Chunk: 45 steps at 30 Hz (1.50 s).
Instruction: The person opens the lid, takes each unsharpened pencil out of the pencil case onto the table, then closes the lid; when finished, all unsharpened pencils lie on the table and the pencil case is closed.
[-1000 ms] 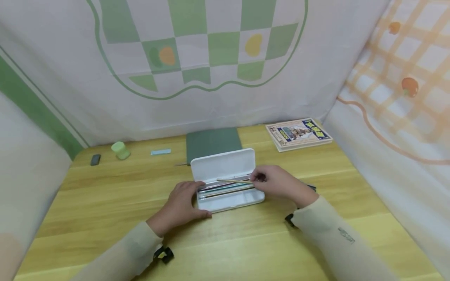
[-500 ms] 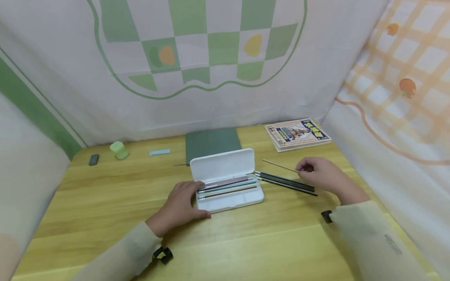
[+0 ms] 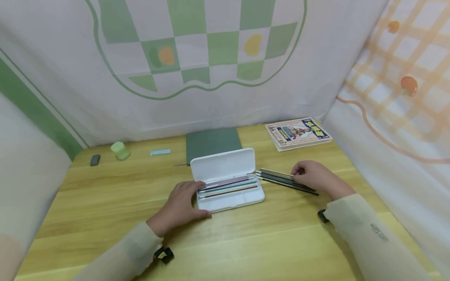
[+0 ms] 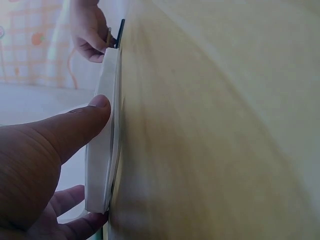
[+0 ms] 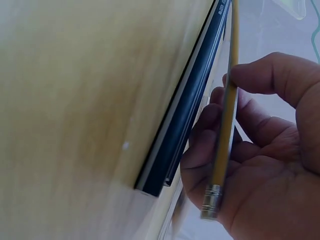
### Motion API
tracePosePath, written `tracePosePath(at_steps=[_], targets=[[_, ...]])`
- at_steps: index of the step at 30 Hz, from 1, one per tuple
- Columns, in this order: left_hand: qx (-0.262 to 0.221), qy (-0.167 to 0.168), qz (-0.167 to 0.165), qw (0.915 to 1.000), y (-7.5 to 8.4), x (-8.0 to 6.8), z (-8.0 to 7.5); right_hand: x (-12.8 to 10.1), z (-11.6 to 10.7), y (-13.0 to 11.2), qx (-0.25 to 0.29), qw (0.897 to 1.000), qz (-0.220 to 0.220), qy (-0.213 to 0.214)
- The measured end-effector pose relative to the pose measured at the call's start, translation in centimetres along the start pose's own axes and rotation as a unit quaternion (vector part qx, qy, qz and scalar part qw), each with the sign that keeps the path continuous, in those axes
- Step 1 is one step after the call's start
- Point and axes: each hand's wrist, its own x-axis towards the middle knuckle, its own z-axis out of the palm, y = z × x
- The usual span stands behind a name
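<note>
The right hand (image 3: 311,176) pinches a yellow pencil (image 5: 224,107), parallel to the dark pencils (image 3: 286,182) just beneath its fingers.

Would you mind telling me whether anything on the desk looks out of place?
Nothing looks spilled or damaged. A thin dark stick pokes out from under the green notebook, behind the open case; that is the only oddity.

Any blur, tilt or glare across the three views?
Head: sharp, even light, no glare; case and dark pencils crisp. Left wrist: rolled sideways, table soft, thumb near focus. Right wrist: also rolled, table blurred, yellow pencil and right hand clear.
</note>
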Motion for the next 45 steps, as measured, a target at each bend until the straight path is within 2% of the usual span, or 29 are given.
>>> tracePosePath(at_steps=[10, 15, 20, 24, 30, 45], targets=[[-0.002, 0.006, 0.005, 1.0000, 0.0, -0.1, -0.2, 0.3, 0.2, -0.3, 0.002, 1.000, 0.002, 0.001], [-0.002, 0.004, 0.005, 1.0000, -0.1, -0.2, -0.3, 0.2, 0.9, -2.6, 0.017, 1.000, -0.010, 0.019], [-0.004, 0.007, 0.005, 1.0000, -0.2, -0.1, -0.5, 0.7, 2.3, -6.1, 0.053, 0.996, -0.073, 0.018], [-0.004, 0.007, 0.003, 1.0000, -0.2, 0.1, -0.5, 1.8, 4.4, -8.3, 0.075, 0.990, -0.121, -0.008], [-0.003, -0.004, -0.001, 1.0000, -0.3, 0.3, 0.0, 2.9, 6.5, -10.3, 0.079, 0.989, -0.117, -0.038], [-0.007, 0.007, -0.005, 0.9999, 0.0, 0.2, -0.1, 4.4, 7.6, -12.3, 0.019, 0.991, -0.112, -0.077]])
